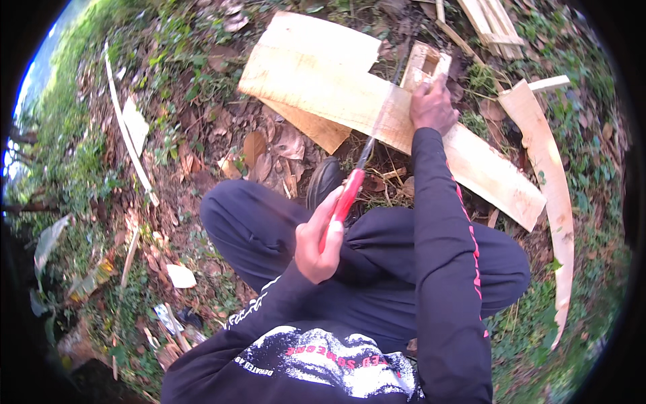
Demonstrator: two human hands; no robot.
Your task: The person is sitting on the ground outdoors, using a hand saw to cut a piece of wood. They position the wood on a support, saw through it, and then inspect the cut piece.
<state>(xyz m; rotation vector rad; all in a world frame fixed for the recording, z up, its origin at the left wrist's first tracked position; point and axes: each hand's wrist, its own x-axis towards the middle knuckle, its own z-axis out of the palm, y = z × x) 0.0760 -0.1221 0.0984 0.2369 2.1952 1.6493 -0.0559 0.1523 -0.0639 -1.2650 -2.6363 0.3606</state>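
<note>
My left hand point(319, 239) is wrapped round the red handle of a saw point(350, 192). Its thin blade slants up and away, lying across a wide pale board point(323, 84), and looks blurred there. To the right, my right hand point(434, 111) presses down at the board's far edge, its fingers curled over a small wooden block point(410, 75) with a rectangular hollow. The board runs on under my right wrist to a narrower end at the right. Beneath its left part, another piece of wood point(306, 124) sticks out.
My bent knees and one dark shoe point(325, 180) are close below the board. A long curved offcut point(552, 175) lies at the right, slatted wood point(494, 27) at the top right. Thin strips point(121, 124) lie at the left among leaves and grass.
</note>
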